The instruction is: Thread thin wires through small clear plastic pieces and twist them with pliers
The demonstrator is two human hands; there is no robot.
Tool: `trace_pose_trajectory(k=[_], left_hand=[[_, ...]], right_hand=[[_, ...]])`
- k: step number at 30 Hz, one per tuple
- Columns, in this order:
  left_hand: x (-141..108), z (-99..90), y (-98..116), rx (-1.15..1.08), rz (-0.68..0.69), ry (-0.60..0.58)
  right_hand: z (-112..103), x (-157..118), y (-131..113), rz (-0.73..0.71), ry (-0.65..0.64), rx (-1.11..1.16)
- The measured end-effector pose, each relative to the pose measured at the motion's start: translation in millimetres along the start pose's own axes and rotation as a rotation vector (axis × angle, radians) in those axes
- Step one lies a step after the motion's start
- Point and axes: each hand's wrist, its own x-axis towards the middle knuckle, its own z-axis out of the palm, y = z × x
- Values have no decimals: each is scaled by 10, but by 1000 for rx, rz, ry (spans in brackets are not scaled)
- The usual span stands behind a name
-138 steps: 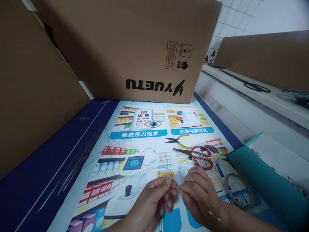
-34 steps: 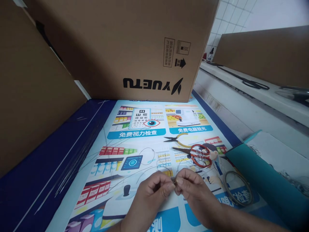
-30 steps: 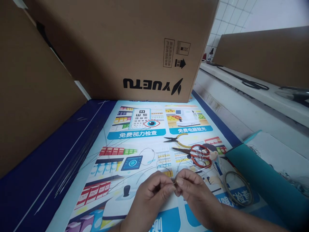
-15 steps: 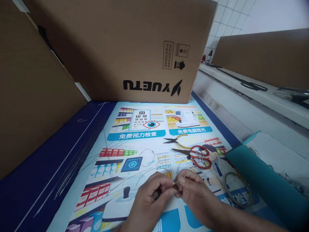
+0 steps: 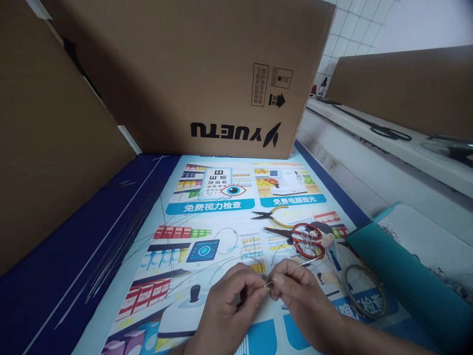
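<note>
Low in the centre of the head view, my left hand (image 5: pixel 236 301) pinches a thin wire (image 5: pixel 294 266) between thumb and index finger. Close beside it, my right hand (image 5: pixel 297 296) is closed on the same wire, which sticks out to the upper right towards the scissors. The fingertips of both hands nearly meet. Just beyond them lie red-handled scissors (image 5: pixel 308 240) with thin wire pieces at the handles, and yellow-handled pliers (image 5: pixel 275 216) further back. Loose thin wire (image 5: pixel 236 241) curves over the printed sheet left of the tools.
A printed sheet (image 5: pixel 207 207) covers the blue table. Large cardboard boxes (image 5: pixel 166 74) stand behind and left. Long thin wires (image 5: pixel 107 266) lie at the left. At the right are a wire coil (image 5: pixel 364 291), a teal box (image 5: pixel 399 276) with wire bits, and a ledge with black scissors (image 5: pixel 384 130).
My hands have drawn slightly apart, and more of the wire shows beyond my right hand, reaching further to the upper right. The whole view has shifted slightly.
</note>
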Motion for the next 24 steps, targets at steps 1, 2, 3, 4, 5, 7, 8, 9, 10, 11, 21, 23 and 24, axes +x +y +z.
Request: trace_pose_trajectory(k=[1,2,3,4,5,7,8,9,10,11,21,23,24], left_hand=[[0,0,-2,11,15,2],[0,1,-4,21,28,4],[-1,2,-6,26,43,6],[-2,2,-7,28,56,7],[-4,3,-7,28,65,9],[-9,3,-7,23,70,6],[-12,3,-7,19,70,5],[-13,4,-8,15,70,4],[-14,4,-9,10,72,5],[-14,4,-9,5,72,4],[2,7,29,-28,14,-20],[-1,7,23,-34,14,-21],[-2,8,18,-37,13,-21]], right_hand=[[0,-5,0,-12,5,-26],[-1,-11,0,-21,9,-52],[-5,-17,1,-32,18,-80],[-11,-23,2,-43,25,-111],[-19,-30,1,-55,34,-144],[-35,-43,-11,-94,38,-228],[-41,-49,-24,-131,32,-279],[-46,-53,-41,-178,21,-333],[-48,-56,-62,-234,6,-387],[-48,-58,-86,-294,-9,-438],[-54,-61,-238,-722,-100,-772],[-70,-60,-231,-739,-107,-799],[-77,-60,-225,-744,-108,-811]])
